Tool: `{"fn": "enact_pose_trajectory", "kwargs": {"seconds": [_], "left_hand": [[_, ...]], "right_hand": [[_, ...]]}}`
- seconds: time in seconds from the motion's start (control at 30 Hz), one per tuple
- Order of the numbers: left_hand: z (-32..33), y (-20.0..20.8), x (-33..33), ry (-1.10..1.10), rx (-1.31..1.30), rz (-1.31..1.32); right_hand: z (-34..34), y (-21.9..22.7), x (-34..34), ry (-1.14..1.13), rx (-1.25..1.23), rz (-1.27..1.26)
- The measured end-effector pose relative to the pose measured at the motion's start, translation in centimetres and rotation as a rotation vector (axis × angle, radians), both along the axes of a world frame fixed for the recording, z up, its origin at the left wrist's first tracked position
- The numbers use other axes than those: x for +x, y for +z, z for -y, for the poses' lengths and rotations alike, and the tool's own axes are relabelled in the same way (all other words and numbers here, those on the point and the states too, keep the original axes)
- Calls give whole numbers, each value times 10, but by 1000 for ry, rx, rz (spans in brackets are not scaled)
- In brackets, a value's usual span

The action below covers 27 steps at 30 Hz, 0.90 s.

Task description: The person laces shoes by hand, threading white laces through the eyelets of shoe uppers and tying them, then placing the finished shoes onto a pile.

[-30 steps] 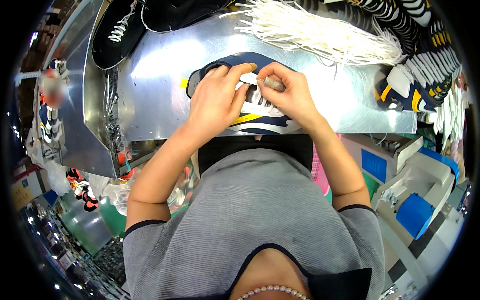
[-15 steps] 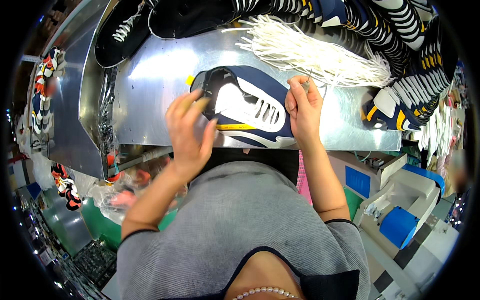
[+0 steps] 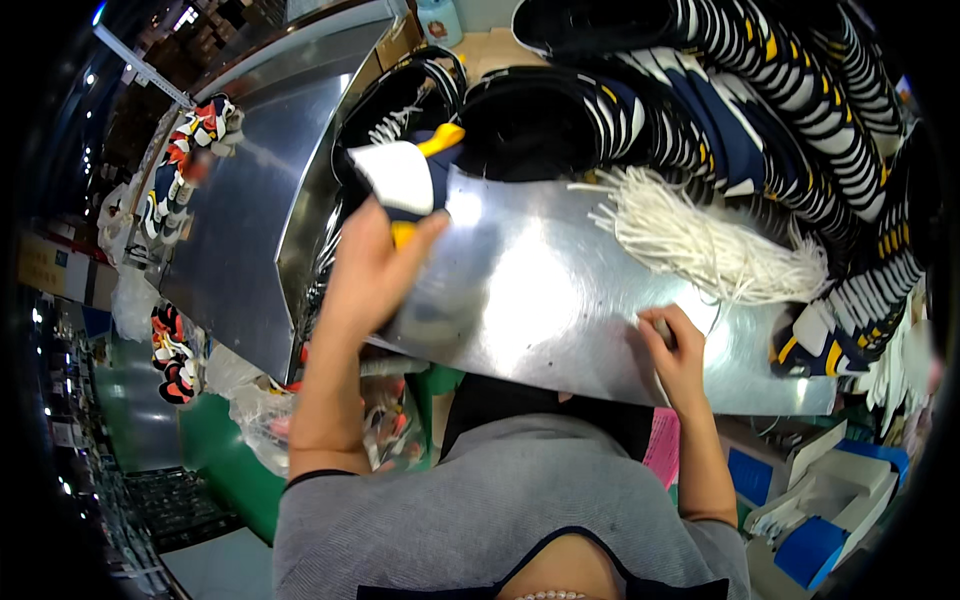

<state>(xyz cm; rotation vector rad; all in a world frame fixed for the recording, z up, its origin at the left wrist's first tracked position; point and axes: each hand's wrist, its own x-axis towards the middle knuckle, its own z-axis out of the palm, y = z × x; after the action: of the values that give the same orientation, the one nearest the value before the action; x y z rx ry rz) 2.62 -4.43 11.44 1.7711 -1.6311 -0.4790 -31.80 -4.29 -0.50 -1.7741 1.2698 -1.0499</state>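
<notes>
White glare (image 3: 525, 295) bouncing off the worktop (image 3: 600, 345)! Past its left edge, a metal bench (image 3: 250, 200), duller; off the near left corner, green floor (image 3: 225, 450); beyond the far left, a lamp (image 3: 188, 15) burning white.

Between the left hand (image 3: 368, 268) and right hand (image 3: 680, 355), the metal desk (image 3: 530, 305) leaves a wide lane. Stacked shoe uppers (image 3: 745, 125) wall off its back and right; white laces (image 3: 715, 250) lie before them; a raised metal edge (image 3: 303, 235) bounds the left.

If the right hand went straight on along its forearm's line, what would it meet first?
Probably the bundle of white shoelaces on the shiny metal table, though depth is unclear and the right hand might pass above.
</notes>
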Motion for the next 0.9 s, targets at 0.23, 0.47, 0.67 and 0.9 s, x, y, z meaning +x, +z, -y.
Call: {"fn": "enact_pose_trajectory", "kwargs": {"seconds": [0.23,0.47,0.67,0.9], "left_hand": [[214,-131,128,90,-83,561],[197,-141,110,27,-207,49],[173,-58,-38,-322,-623,588],[230,-59,-66,-192,-779,1003]], "right_hand": [[-31,8,-67,24,-55,-504],[-38,-17,-88,84,-90,-676],[-23,-28,-69,145,-161,-711],[-29,-30,-49,113,-219,-735]]}}
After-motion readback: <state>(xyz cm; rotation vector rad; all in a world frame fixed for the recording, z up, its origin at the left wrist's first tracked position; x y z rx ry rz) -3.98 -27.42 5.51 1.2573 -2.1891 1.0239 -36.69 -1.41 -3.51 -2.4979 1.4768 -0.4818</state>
